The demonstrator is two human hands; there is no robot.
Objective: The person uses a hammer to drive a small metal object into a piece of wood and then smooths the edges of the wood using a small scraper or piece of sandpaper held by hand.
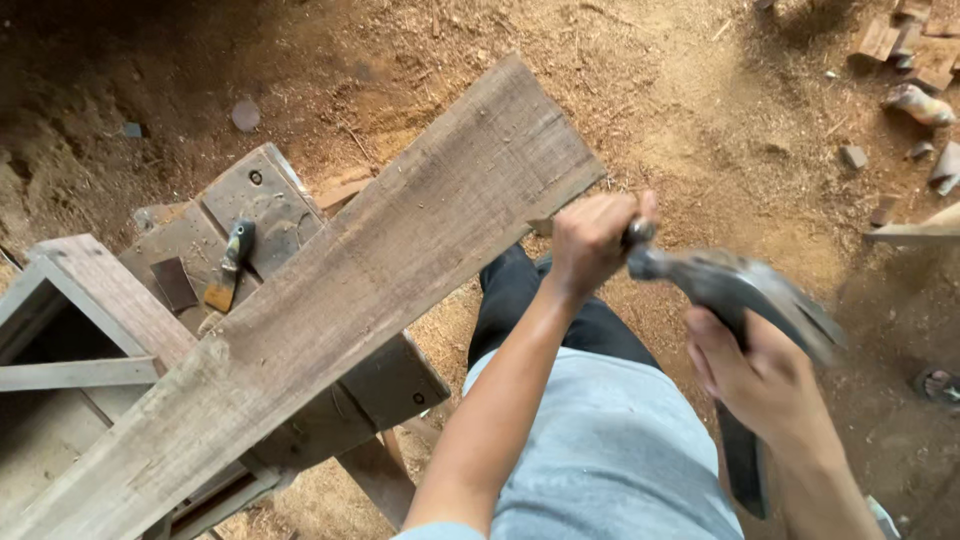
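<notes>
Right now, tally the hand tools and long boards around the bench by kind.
Hammers: 1, in the right hand, hammer
Chisels: 2, one gripped by the left hand, one lying on the bench
Long boards: 1, plank
Total: 4

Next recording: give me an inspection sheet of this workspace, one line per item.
Surface: a rough wooden workbench standing on sawdust-covered ground.
Job's things: a long plank lies slanted across the bench; a hammer, blurred; a chisel at the plank's far edge, mostly hidden in the fist.
Clutter: a small hand tool and a dark flat piece on the bench.
Hands: left hand closed around the chisel; right hand closed on the hammer handle.
Cables: nothing seen.
Surroundings: wood offcuts at top right; someone's sandalled foot at the right edge.
</notes>
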